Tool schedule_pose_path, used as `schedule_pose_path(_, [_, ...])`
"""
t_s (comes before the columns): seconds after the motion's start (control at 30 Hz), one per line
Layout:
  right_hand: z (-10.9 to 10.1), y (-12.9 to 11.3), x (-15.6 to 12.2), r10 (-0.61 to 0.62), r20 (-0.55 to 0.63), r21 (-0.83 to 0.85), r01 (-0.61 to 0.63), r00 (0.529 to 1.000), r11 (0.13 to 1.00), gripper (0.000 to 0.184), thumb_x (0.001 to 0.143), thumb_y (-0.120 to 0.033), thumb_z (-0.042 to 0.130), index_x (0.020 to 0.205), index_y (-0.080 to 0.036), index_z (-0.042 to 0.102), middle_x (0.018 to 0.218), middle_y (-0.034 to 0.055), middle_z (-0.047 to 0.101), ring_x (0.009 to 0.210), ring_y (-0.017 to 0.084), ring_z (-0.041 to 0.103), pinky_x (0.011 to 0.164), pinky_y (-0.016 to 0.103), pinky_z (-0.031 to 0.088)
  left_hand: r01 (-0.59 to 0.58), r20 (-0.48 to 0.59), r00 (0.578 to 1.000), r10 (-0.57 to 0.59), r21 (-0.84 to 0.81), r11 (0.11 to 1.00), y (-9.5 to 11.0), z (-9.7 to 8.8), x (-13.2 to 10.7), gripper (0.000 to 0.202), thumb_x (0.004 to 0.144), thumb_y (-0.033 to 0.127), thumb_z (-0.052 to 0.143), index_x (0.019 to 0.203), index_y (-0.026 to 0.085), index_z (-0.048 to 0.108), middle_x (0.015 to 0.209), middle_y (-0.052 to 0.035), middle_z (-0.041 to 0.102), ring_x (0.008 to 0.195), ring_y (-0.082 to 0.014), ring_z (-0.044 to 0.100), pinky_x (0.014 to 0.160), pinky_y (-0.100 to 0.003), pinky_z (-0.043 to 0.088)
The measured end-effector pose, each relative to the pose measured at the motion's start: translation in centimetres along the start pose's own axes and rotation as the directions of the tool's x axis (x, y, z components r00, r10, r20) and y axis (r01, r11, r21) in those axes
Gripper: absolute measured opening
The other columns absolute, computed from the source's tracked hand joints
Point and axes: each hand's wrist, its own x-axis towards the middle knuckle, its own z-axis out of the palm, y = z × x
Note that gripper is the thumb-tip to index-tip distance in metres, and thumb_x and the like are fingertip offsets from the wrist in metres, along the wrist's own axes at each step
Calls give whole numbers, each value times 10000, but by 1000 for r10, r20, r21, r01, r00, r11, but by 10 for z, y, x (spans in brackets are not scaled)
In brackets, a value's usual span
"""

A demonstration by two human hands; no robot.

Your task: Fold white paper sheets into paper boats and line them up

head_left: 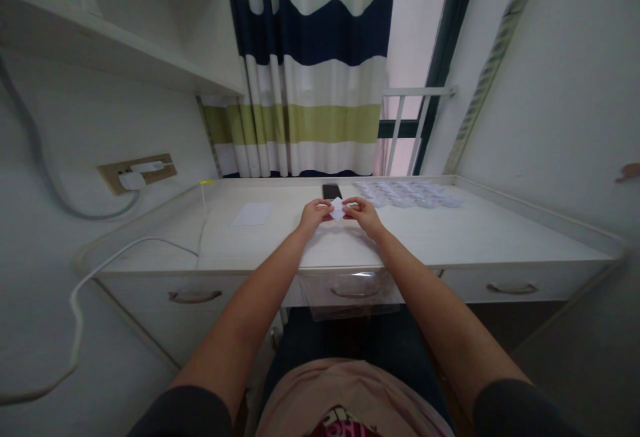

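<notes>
Both my hands meet over the middle of the white desk, holding a small folded piece of white paper between them. My left hand pinches its left edge, and my right hand grips the right edge with thumb and fingers. The paper is diamond-shaped and raised a little above the desktop; its finer folds are too small to make out. Just behind it lies a black phone. Flat to the left rests a white paper sheet.
Many folded white paper pieces stand in rows at the back right of the desk. A white cable runs over the left side. Clear plastic hangs over the middle drawer. A striped curtain covers the window behind.
</notes>
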Motion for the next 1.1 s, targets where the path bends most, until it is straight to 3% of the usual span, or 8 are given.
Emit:
schedule_pose_path(0.3, [-3, 3, 0, 9, 5, -20, -9, 1000, 1000, 392, 505, -385, 733, 786, -191, 541, 596, -45, 583, 559, 103, 564, 560, 255, 492, -15, 23, 1000, 14, 66, 998, 0, 2, -1, 224, 571, 194, 708, 710, 126, 546, 599, -10, 621, 585, -114, 600, 659, -293, 507])
schedule_pose_path(0.6, [-3, 7, 1, -98, 12, -142, 98, 995, 985, 356, 513, -345, 732, 733, -188, 501, 531, -74, 492, 494, 82, 482, 475, 210, 421, -34, 84, 996, 22, 146, 989, -2, 1, -2, 256, 540, 219, 729, 700, 130, 551, 548, 12, 597, 556, -110, 588, 648, -290, 507])
schedule_pose_path(0.87, [-4, 0, 0, -8, -33, -50, 6, 999, 999, 345, 518, -399, 725, 741, -178, 583, 597, -16, 595, 554, 118, 571, 535, 244, 466, -50, -1, 999, 50, 40, 998, -2, -1, 2, 264, 568, 234, 717, 731, 123, 542, 618, -7, 626, 607, -115, 604, 695, -308, 505])
schedule_pose_path(1.1, [-3, 0, 0, 14, -49, 0, -14, 999, 1000, 321, 518, -396, 725, 727, -172, 629, 629, 3, 621, 565, 114, 577, 571, 256, 484, -54, 8, 999, 53, 24, 998, 0, -1, 0, 234, 594, 205, 695, 746, 119, 540, 629, -12, 627, 612, -112, 605, 693, -297, 502])
